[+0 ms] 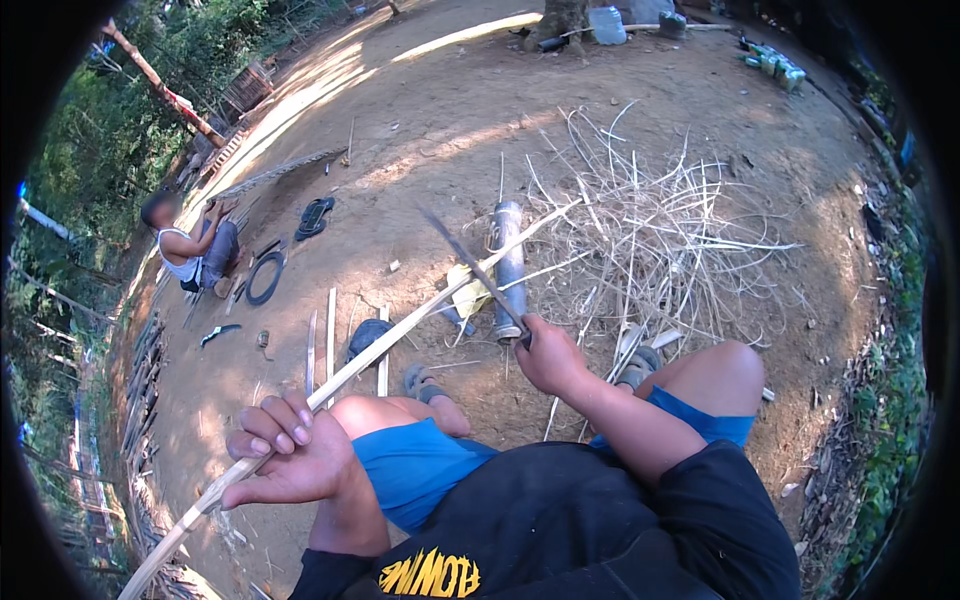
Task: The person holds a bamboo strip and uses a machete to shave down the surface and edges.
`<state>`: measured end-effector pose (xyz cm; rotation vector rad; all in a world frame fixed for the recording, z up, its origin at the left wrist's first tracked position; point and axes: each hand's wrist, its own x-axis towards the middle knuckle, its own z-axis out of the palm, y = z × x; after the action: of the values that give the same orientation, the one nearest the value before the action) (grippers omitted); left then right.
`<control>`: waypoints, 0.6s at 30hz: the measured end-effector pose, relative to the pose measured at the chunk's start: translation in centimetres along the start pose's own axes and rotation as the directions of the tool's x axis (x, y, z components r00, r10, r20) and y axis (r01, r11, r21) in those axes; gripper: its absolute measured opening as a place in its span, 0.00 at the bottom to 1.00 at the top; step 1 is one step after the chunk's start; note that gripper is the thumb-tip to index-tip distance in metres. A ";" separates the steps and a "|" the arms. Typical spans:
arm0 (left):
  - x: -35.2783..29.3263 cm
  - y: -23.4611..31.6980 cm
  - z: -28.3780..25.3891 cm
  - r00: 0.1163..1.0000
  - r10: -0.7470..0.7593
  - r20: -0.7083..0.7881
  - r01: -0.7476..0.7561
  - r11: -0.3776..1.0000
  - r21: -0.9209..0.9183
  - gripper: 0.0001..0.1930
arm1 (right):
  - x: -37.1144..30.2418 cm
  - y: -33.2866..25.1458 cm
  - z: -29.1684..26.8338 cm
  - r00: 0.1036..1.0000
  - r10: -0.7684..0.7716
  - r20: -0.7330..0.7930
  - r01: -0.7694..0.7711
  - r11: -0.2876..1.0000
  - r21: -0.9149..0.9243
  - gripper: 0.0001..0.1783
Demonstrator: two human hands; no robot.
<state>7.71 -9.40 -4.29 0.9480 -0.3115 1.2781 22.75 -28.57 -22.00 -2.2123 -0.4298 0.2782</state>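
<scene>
My left hand [292, 452] is closed around a long pale split strip [378, 348], probably bamboo or cane. The strip runs from the lower left up to the far middle, tilted, with its far end above the heap of shavings. In my right hand [549, 357] is the handle of a long knife [472, 264], its dark narrow blade pointing up and left. The blade crosses the strip in this view; whether they touch, I cannot tell. Beyond my right hand lies a dark grey cylinder [509, 270], partly covered by the strip and the knife. A yellowish piece [472, 295] lies beside it.
A tangled heap of thin pale shavings [660, 235] spreads over the dirt ahead right. Flat strips [331, 330] lie near my left knee. Farther left, a person [195, 245] sits by a black ring [264, 278]. Clear jugs [607, 25] stand far back.
</scene>
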 end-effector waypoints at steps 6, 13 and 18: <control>0.2 -0.1 -0.5 1.000 -0.003 0.017 0.003 1.000 -0.010 0.33 | -4.5 -6.5 -1.6 0.875 -0.455 0.167 0.443 0.890 0.107 0.12; -0.2 -0.3 2.0 0.959 0.095 -0.266 -0.053 0.986 0.161 0.34 | -0.1 0.3 1.0 0.994 -0.078 0.078 0.071 0.994 0.084 0.11; -0.3 0.2 0.8 0.980 0.088 -0.178 -0.068 0.991 0.117 0.34 | -1.1 -1.1 0.0 0.986 -0.142 0.088 0.143 0.990 -0.005 0.10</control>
<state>7.65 -10.21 -3.88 0.9107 -0.1372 1.4560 21.51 -28.36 -21.10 -2.1739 -0.6361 0.2969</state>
